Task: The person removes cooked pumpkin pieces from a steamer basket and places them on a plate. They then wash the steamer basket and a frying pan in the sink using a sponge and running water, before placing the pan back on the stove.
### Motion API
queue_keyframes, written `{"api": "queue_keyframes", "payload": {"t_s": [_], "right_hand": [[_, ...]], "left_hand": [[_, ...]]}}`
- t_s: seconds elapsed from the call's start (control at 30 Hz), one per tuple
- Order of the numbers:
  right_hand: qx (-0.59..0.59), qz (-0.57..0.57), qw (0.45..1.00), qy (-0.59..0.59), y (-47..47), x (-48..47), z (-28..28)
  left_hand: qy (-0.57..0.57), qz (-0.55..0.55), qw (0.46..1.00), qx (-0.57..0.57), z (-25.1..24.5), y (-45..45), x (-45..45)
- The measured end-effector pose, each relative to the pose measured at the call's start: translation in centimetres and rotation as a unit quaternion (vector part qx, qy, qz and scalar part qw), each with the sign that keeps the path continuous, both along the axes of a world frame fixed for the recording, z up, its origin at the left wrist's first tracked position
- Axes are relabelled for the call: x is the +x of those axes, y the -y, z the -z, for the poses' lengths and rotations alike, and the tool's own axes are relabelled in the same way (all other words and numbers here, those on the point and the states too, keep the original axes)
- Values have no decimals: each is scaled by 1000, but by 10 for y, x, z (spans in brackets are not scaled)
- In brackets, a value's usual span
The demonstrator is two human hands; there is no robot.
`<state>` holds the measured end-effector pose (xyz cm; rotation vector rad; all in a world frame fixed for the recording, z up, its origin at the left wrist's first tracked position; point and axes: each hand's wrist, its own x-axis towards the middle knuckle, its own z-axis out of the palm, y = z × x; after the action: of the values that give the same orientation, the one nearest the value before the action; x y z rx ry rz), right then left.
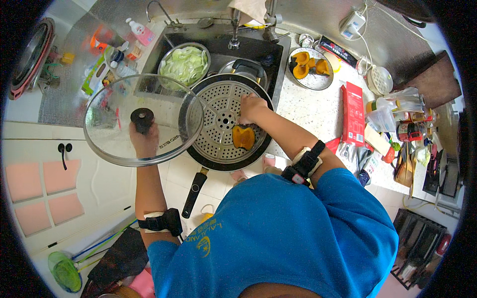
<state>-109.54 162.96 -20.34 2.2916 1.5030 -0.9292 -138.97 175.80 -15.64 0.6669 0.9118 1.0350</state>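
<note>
My left hand (144, 139) grips the black knob (142, 118) of a large glass lid (111, 130) and shows through the glass. The lid overlaps the left edge of a wide black-rimmed pan (208, 162) in this view. Inside the pan is a perforated metal steamer plate (210, 139). A piece of orange pumpkin (243, 138) with dark rind lies on the plate. Just above that piece, my right hand (254, 108) reaches down over the plate with bent fingers. Whether it holds anything is hidden. The pan's long black handle (194, 193) points toward me.
Behind the pan is a dark sink (257, 46) with a faucet (234, 41). A metal bowl of cut cabbage (185, 65) rests there. On the right counter (298, 111) are a plate (316, 85) of pumpkin pieces (301, 70), a red box (353, 113) and several containers.
</note>
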Motion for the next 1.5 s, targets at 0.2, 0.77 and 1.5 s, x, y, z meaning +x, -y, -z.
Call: {"api": "queue_keyframes", "payload": {"t_s": [0.2,0.77,1.5], "right_hand": [[106,9,981,-163,12,46,-14],[152,436,875,147,-18,333,18],[233,-275,932,-43,74,-24,-22]], "left_hand": [[-11,-43,998,-34,0,-2,6],[-6,-27,998,-63,-14,22,29],[29,-3,999,-31,-1,7,15]]}}
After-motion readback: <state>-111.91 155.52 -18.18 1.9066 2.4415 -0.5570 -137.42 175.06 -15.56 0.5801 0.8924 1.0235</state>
